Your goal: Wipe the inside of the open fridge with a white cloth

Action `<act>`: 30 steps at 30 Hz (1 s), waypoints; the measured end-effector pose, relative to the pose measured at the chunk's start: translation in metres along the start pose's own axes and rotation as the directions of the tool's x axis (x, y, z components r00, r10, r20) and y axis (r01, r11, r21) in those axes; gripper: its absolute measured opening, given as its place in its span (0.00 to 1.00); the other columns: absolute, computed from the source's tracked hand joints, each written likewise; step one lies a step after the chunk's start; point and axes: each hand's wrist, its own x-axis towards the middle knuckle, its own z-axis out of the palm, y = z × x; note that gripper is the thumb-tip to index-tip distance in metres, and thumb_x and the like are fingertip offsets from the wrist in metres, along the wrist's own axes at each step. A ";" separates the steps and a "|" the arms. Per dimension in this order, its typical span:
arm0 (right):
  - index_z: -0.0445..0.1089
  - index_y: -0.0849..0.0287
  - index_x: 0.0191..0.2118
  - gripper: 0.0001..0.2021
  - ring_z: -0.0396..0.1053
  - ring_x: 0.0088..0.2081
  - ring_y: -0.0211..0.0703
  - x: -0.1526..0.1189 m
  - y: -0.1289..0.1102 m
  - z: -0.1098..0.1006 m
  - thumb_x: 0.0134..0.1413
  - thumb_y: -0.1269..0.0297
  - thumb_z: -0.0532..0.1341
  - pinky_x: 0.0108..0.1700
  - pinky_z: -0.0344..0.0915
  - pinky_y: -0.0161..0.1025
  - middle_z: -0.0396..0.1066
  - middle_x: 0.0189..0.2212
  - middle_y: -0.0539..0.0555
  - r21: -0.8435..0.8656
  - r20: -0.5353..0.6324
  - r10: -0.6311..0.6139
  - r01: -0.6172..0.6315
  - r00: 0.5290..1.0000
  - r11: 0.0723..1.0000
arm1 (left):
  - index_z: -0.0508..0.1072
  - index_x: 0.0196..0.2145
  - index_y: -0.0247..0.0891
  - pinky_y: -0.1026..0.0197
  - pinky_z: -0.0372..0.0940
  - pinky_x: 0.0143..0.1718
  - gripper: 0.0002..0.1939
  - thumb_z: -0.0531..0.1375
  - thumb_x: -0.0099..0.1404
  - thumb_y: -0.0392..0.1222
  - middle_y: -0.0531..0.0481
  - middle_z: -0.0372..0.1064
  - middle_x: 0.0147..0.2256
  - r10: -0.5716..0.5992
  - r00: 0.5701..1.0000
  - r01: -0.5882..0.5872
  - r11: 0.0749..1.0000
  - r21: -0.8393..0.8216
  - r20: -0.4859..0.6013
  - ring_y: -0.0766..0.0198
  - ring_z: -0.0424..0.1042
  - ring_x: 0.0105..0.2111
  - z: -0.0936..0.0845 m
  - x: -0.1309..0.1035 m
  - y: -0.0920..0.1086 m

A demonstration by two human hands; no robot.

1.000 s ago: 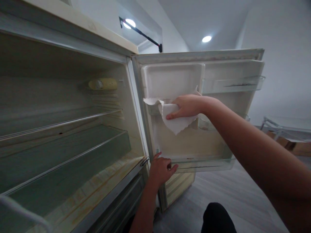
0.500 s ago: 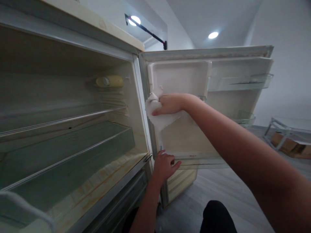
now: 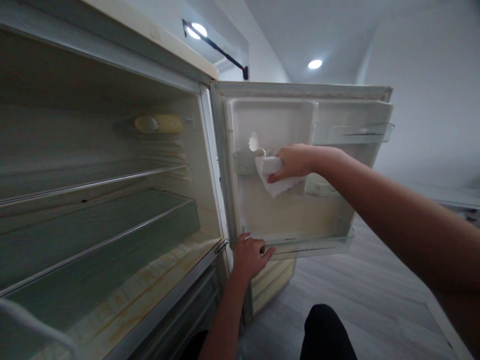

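Observation:
My right hand (image 3: pixel 294 162) is closed on a crumpled white paper towel (image 3: pixel 275 175), which hangs in front of the inner side of the open fridge door (image 3: pixel 273 117). A torn end of the towel sticks up to the left of my fingers. My left hand (image 3: pixel 252 254) rests at the lower hinge-side corner of the door, by the bottom door shelf (image 3: pixel 315 246). Its thumb and fingers are apart and nothing shows in them. Behind the towel, part of a clear middle door shelf (image 3: pixel 245 162) is visible; my right hand covers some of it.
The fridge interior (image 3: pixel 157 172) on the left has glass shelves, a yellowed lamp and dial housing (image 3: pixel 159 124) and brownish stains along its bottom edge. A lower door (image 3: pixel 272 285) also stands open. My knee (image 3: pixel 326 330) is below, above the grey floor (image 3: pixel 360 280).
My right hand has moved right with the paper towel, away from the hinge-side edge. The door has swung slightly and the view has shifted. My left hand stays at the lower corner.

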 end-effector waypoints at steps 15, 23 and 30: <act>0.79 0.66 0.46 0.22 0.77 0.45 0.59 0.020 -0.065 0.011 0.55 0.52 0.64 0.45 0.70 0.44 0.78 0.43 0.69 -0.002 -0.330 0.001 -0.002 0.944 1.000 | 0.72 0.23 0.41 0.45 0.57 0.60 0.22 0.60 0.68 0.57 0.50 0.75 0.24 0.003 1.000 -0.003 1.000 -0.008 0.001 0.59 0.74 0.30 0.000 0.002 0.003; 0.68 0.65 0.56 0.16 0.76 0.44 0.55 0.023 -0.086 0.025 0.64 0.69 0.56 0.41 0.68 0.43 0.75 0.46 0.68 0.008 -0.482 0.025 -0.024 0.876 1.000 | 0.71 0.24 0.40 0.47 0.59 0.57 0.22 0.59 0.69 0.57 0.49 0.76 0.25 -0.004 1.000 0.005 0.999 0.034 -0.010 0.58 0.74 0.30 0.005 0.005 0.004; 0.64 0.58 0.57 0.19 0.73 0.43 0.50 0.006 -0.055 0.041 0.71 0.71 0.41 0.38 0.62 0.40 0.70 0.49 0.66 -0.184 -0.514 -0.058 -0.044 0.856 0.982 | 0.70 0.24 0.40 0.49 0.59 0.53 0.23 0.57 0.70 0.58 0.49 0.75 0.25 0.026 0.999 -0.026 0.999 0.035 -0.023 0.58 0.74 0.30 0.003 0.003 -0.001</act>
